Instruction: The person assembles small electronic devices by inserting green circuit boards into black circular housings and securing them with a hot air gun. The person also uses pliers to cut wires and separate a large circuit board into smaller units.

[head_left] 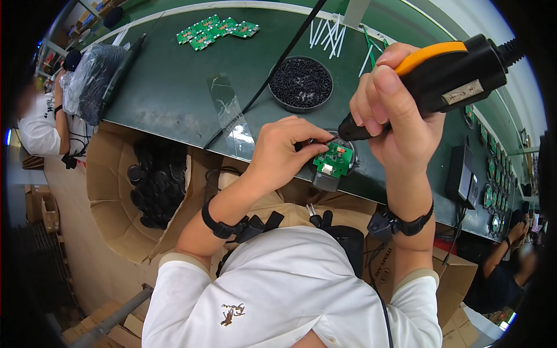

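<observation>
My right hand [400, 110] is wrapped round a black electric screwdriver [447, 75] with an orange lever. Its nose points down and left at a green circuit board [335, 159]. That board lies in a dark housing [326, 183] at the table's front edge. My left hand [284, 148] is closed in a pinch at the board's upper left corner, close to the screwdriver's tip. What the pinched fingertips hold is too small and covered to tell. Just beyond the hands stands a round dish [301, 108] of small black screw-like pieces.
Green circuit boards [216, 30] lie at the far left of the green table [168, 75], white sticks [328, 36] at the back. A black cable [278, 64] crosses over. Left below stands a carton [110, 191] of black round parts. Other people work at both sides.
</observation>
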`<state>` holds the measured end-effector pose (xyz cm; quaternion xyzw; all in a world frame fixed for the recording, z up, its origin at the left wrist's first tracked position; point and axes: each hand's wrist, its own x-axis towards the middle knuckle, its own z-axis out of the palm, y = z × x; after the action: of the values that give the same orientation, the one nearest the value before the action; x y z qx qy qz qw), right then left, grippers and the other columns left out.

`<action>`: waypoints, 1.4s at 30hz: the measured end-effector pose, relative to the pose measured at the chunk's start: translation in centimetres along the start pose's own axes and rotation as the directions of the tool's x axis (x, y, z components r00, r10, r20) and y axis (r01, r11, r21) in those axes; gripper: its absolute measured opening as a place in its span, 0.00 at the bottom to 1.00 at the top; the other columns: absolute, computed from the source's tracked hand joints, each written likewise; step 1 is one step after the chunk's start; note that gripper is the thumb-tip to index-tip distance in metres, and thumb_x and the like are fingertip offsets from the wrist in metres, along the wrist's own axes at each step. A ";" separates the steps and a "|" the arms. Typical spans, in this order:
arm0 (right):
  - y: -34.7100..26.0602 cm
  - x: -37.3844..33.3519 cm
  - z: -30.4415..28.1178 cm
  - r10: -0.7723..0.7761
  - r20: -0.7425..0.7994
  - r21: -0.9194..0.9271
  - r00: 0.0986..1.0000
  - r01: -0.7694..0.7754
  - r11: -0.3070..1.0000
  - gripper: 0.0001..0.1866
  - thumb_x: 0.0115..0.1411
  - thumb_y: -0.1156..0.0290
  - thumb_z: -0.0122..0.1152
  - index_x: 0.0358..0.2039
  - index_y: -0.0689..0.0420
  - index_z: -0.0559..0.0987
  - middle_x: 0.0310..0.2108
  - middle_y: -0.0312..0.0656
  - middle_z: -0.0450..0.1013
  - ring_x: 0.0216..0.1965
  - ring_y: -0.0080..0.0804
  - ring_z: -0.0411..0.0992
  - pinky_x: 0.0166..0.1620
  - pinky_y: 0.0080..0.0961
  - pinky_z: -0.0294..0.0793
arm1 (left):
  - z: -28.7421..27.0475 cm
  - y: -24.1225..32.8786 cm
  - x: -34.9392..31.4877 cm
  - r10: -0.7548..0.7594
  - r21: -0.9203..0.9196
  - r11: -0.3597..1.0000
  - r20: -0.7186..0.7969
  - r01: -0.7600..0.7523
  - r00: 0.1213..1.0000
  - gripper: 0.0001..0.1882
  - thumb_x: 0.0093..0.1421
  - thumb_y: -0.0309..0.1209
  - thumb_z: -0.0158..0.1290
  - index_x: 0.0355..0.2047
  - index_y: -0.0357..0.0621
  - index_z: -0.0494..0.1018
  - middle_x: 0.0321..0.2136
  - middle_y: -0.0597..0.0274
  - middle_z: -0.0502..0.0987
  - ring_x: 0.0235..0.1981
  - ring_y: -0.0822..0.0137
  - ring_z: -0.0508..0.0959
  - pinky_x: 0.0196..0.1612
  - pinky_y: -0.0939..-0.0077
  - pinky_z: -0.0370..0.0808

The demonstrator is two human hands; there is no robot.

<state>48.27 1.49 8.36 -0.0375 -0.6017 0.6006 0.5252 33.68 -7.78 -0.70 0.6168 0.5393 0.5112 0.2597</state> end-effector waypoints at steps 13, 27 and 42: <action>-0.5 -0.1 1.2 0.056 0.009 -0.031 0.998 -0.056 0.998 0.10 0.68 0.73 0.61 0.47 0.62 0.73 0.18 0.33 0.64 0.15 0.19 0.60 0.23 0.22 0.62 | 0.2 0.3 -0.1 -0.050 0.019 0.999 -0.018 0.051 0.999 0.13 0.48 0.21 0.69 0.37 0.43 0.85 0.28 0.60 0.82 0.29 0.62 0.78 0.35 0.69 0.76; -1.1 0.2 2.7 0.082 -0.081 -0.143 0.993 -0.093 0.985 0.08 0.66 0.77 0.64 0.44 0.63 0.76 0.19 0.34 0.67 0.15 0.19 0.61 0.22 0.21 0.63 | 0.1 0.8 0.2 -0.120 0.019 0.993 0.076 0.119 0.990 0.19 0.50 0.22 0.67 0.45 0.42 0.82 0.34 0.59 0.84 0.34 0.64 0.82 0.40 0.70 0.79; -0.6 0.1 2.9 0.107 -0.109 -0.175 0.988 -0.125 0.976 0.08 0.65 0.77 0.65 0.42 0.63 0.76 0.18 0.34 0.68 0.15 0.19 0.62 0.21 0.20 0.63 | 0.2 0.4 0.4 -0.074 0.063 0.996 0.069 0.070 0.995 0.18 0.49 0.27 0.69 0.43 0.45 0.81 0.35 0.62 0.81 0.32 0.62 0.81 0.34 0.67 0.76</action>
<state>46.59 -0.60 9.69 -0.1502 -0.6241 0.5703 0.5126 34.04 -7.52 -0.28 0.6224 0.5666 0.4627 0.2784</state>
